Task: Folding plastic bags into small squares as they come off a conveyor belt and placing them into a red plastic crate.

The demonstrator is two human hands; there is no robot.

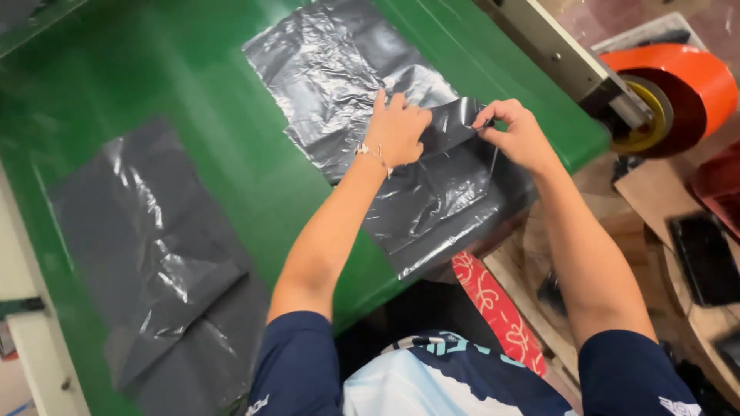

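Observation:
A grey plastic bag (347, 85) lies flat on the green table (223, 115), its near end hanging over the table's right edge. My left hand (399, 131) presses on the bag and pinches a folded strip of its edge. My right hand (518, 132) pinches the same strip at its right end, lifting it slightly off the bag. A thin bracelet sits on my left wrist.
A second grey bag (154, 262) lies on the left part of the table. An orange roll (678, 92) on a metal arm stands at the upper right. A red patterned object (497, 308) and a wooden stool (609, 223) sit below the table edge.

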